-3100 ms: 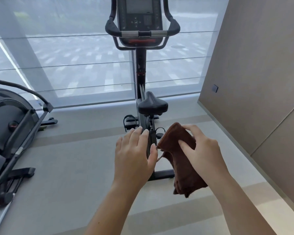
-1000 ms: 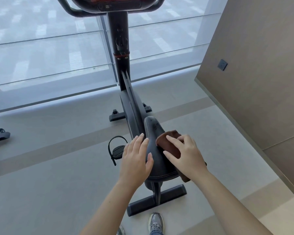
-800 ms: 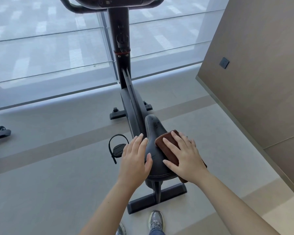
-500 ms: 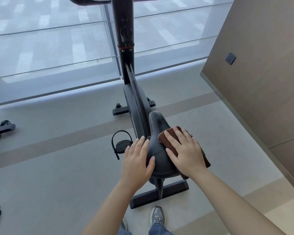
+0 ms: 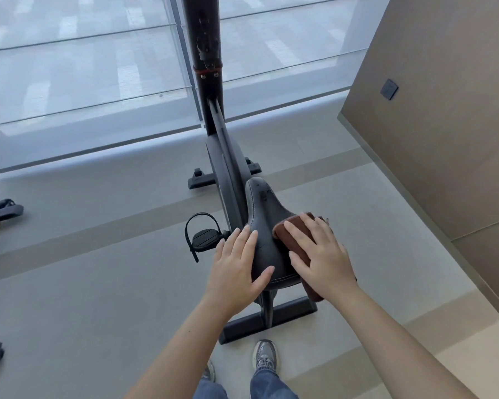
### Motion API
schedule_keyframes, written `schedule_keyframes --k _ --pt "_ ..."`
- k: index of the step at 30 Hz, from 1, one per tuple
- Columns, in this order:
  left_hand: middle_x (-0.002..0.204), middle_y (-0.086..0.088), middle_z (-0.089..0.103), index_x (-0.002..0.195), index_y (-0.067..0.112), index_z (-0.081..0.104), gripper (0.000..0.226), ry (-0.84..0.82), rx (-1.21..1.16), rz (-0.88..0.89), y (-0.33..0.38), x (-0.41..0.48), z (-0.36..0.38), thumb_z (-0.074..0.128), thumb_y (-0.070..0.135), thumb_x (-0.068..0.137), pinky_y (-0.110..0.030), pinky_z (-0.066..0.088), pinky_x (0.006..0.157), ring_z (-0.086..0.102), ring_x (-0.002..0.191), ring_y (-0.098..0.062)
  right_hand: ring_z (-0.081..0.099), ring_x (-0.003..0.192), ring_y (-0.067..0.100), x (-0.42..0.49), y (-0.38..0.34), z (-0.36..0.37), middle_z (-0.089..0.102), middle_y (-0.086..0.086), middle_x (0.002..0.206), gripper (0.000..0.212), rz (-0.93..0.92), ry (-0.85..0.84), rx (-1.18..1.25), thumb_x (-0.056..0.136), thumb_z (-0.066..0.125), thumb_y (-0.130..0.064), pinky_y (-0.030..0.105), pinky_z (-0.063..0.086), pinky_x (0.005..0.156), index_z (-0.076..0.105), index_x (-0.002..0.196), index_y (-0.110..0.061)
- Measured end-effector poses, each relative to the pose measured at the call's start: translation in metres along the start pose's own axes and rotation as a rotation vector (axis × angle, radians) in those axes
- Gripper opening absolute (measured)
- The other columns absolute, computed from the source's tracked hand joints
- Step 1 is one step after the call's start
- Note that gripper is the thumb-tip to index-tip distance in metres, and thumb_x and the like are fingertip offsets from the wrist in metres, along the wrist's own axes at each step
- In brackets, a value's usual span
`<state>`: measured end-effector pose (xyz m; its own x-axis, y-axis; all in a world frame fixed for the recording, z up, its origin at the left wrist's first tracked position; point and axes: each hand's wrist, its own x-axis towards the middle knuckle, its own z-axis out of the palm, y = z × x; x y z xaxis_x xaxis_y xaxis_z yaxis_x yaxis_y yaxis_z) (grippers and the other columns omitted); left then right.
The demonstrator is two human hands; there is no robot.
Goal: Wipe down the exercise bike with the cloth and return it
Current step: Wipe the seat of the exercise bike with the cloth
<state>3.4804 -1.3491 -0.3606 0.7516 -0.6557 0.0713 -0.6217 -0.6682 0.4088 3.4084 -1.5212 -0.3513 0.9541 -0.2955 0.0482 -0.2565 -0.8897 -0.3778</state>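
currently found mid-wipe at the saddle (image 5: 264, 214) of the exercise bike (image 5: 228, 162). noted the brown cloth (image 5: 287, 233) pressed against the saddle's right rear side under the right hand (image 5: 321, 254), fingers straight and spread, flat on the fabric, not curled round it. noted the left hand (image 5: 236, 260) laid flat on the saddle's left edge, released, grasping nothing, seemingly bracing. judged early in the job: only the saddle under treatment. cannot confirm any wiping of the upright column (image 5: 206, 38), pedal (image 5: 203, 237) or rear base bar (image 5: 268, 315); no sheen or residue to tell by. cannot see the bike's top end, cropped at the upper edge. left to do, by this estimate: remaining surfaces, then returning the cloth; return spot not visible.
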Motion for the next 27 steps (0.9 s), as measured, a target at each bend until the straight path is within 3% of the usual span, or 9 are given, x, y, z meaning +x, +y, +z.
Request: schedule_keyframes --k 5,12,18,21,23,27 --pt "0.141 -0.014 0.042 0.133 0.007 0.044 0.067 -0.019 0.032 0.024 0.005 0.003 0.002 0.054 0.046 0.079 -0.052 0.031 0.105 0.035 0.131 -0.032 0.026 0.136 0.025 0.009 0.007 0.002 0.033 -0.003 0.148 0.049 0.052 0.000 0.068 0.088 0.054 -0.035 0.049 0.037 0.097 0.040 0.135 -0.037" --pt "0.143 -0.014 0.038 0.135 0.007 0.042 0.068 -0.005 0.077 0.047 0.017 0.016 0.000 0.055 0.046 0.081 -0.049 0.026 0.106 0.032 0.132 -0.033 0.041 0.127 0.018 0.072 0.033 -0.010 0.046 -0.005 0.140 0.047 0.152 -0.274 0.364 0.090 0.052 -0.036 0.033 0.032 0.106 0.040 0.135 -0.039" --pt "0.148 -0.010 0.030 0.139 0.010 0.035 0.068 -0.045 0.079 0.061 0.027 0.024 0.004 0.055 0.046 0.084 -0.048 0.021 0.110 0.023 0.137 -0.028 0.033 0.124 0.010 0.014 0.042 0.003 0.040 -0.012 0.139 0.046 0.125 0.035 0.477 0.088 0.056 -0.030 0.022 0.023 0.101 0.044 0.131 -0.041" --pt "0.149 -0.010 0.029 0.139 0.010 0.035 0.069 -0.049 0.076 0.052 0.029 0.026 0.005 0.056 0.045 0.084 -0.047 0.020 0.111 0.023 0.137 -0.028 0.032 0.120 0.005 0.014 0.043 0.006 0.041 -0.012 0.138 0.044 0.124 0.059 0.494 0.087 0.058 -0.029 0.022 0.023 0.101 0.047 0.129 -0.040" --pt "0.147 -0.011 0.032 0.138 0.009 0.037 0.068 -0.043 0.086 0.055 0.028 0.028 0.003 0.058 0.044 0.083 -0.047 0.022 0.109 0.026 0.136 -0.030 0.037 0.121 0.008 0.031 0.046 0.002 0.045 -0.011 0.136 0.042 0.126 -0.023 0.531 0.087 0.058 -0.029 0.025 0.027 0.104 0.050 0.127 -0.039" --pt "0.144 -0.014 0.038 0.134 0.006 0.042 0.066 -0.019 0.094 0.045 0.025 0.031 0.000 0.059 0.042 0.081 -0.047 0.025 0.106 0.033 0.132 -0.033 0.055 0.109 -0.004 0.073 0.054 -0.015 0.061 -0.016 0.121 0.031 0.156 -0.397 0.806 0.089 0.057 -0.026 0.023 0.041 0.101 0.059 0.114 -0.044"
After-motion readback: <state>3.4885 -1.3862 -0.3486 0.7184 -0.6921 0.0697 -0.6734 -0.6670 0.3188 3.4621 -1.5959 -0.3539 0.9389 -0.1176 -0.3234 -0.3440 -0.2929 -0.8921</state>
